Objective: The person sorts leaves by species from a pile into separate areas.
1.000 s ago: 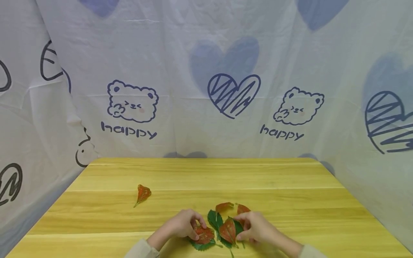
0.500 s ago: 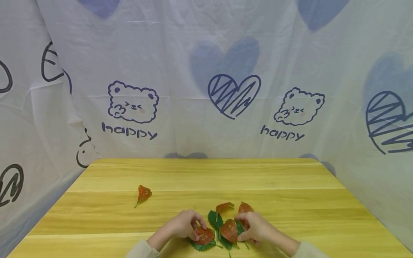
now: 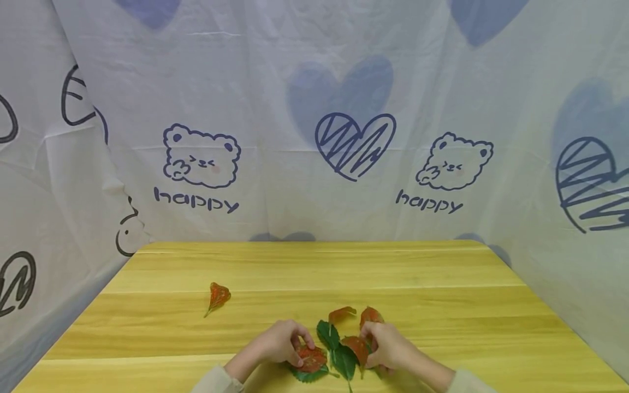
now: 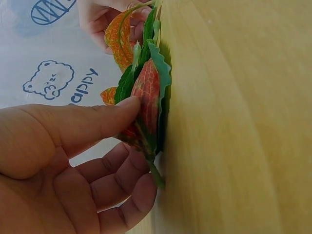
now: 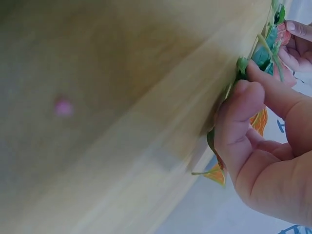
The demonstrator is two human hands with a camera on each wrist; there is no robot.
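Note:
My left hand [image 3: 285, 341] pinches a red leaf [image 3: 312, 360] that lies over a green serrated leaf [image 3: 308, 376]. Its thumb presses the red leaf's veined face in the left wrist view. To the right, my right hand [image 3: 393, 346] has curled fingers around a green leaf [image 5: 210, 140], mostly hidden by the hand. A reddish-brown leaf [image 3: 357, 347] stands against its fingertips. Between the hands lie two green leaves, an upper one [image 3: 327, 334] and a lower one [image 3: 344, 361]. Behind them are a folded red leaf [image 3: 342, 314] and another red leaf [image 3: 371, 315].
A single red leaf [image 3: 219, 296] with a pale stem lies apart on the left of the wooden table [image 3: 275, 267]. A white cloth [image 3: 285, 207] printed with hearts and bears hangs behind the table and along its sides.
By the right hand, the reddish-brown leaf has shifted right and turned, baring more of the lower green leaf. The red leaf behind that hand has shifted slightly. The left hand stays put.

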